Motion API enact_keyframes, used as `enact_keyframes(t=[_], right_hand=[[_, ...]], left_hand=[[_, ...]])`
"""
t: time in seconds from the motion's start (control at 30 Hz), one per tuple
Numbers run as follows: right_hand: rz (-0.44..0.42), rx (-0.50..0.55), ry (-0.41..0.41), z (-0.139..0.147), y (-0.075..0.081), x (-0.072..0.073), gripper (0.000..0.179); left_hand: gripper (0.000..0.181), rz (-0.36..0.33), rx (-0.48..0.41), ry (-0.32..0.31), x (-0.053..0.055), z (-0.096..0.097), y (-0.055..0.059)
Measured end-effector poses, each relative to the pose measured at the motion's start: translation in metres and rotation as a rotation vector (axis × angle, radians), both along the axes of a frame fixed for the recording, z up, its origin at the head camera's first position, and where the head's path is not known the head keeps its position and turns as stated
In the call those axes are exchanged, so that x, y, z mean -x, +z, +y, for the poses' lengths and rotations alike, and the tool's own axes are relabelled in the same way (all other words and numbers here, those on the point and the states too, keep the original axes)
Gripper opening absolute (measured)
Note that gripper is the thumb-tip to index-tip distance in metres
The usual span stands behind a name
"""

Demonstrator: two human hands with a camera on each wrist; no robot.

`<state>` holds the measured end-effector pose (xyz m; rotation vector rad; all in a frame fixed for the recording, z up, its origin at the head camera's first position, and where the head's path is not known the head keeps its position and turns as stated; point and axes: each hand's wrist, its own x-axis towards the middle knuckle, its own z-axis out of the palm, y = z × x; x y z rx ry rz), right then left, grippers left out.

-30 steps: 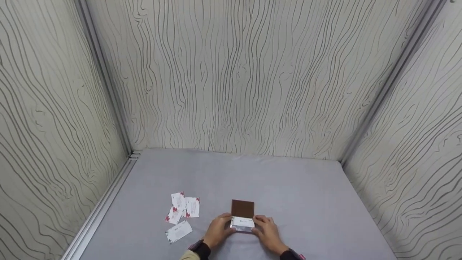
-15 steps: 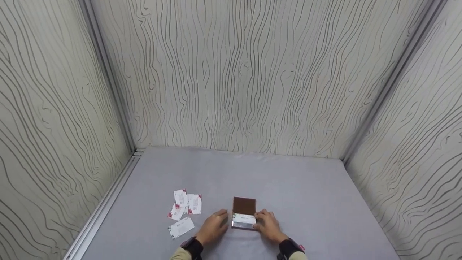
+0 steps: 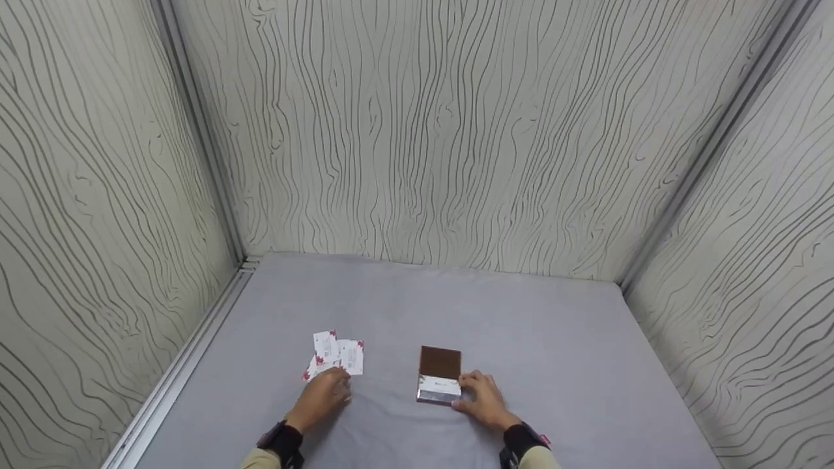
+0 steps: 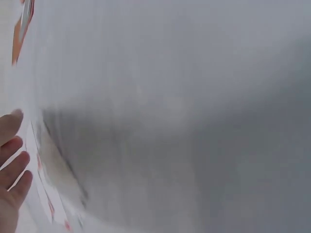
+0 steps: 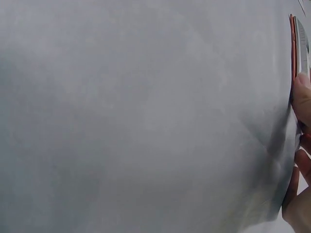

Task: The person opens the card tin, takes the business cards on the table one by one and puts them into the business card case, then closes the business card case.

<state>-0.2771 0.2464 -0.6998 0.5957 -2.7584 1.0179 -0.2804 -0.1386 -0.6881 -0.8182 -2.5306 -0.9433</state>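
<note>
Toward the left edge of the worktop, the left hand hides part of the cards, too small to read; in its own wrist view they blur. The right wrist view cuts off the right hand and brown case. The worktop's near edge is out of frame.

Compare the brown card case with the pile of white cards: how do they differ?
The brown card case lies opened out, while the pile of white cards is loose and overlapping. The case's upper half is plain brown; the pile shows white faces with red corner designs. The right hand holds the case, while the left hand is over the pile's near side. Both lie on the gray cloth.
</note>
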Motion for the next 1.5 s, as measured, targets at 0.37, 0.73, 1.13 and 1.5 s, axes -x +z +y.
enact_keyframes(t=[0.37,0.73,1.13,1.5], right_hand=[[-0.05,0.003,-0.023,-0.002,0.005,0.0,0.038],[-0.066,-0.011,-0.031,-0.002,0.001,-0.002,0.038],[-0.019,-0.016,-0.018,-0.003,0.002,-0.001,0.041],[-0.008,-0.026,-0.031,-0.005,0.003,-0.002,0.041]], left_hand=[[0.044,-0.186,0.165,0.136,0.0,-0.027,0.011],[0.044,-0.266,0.242,0.242,-0.002,-0.031,0.007],[0.05,-0.278,0.252,0.209,0.005,-0.033,0.01],[0.019,-0.235,0.11,-0.012,0.012,-0.028,0.017]])
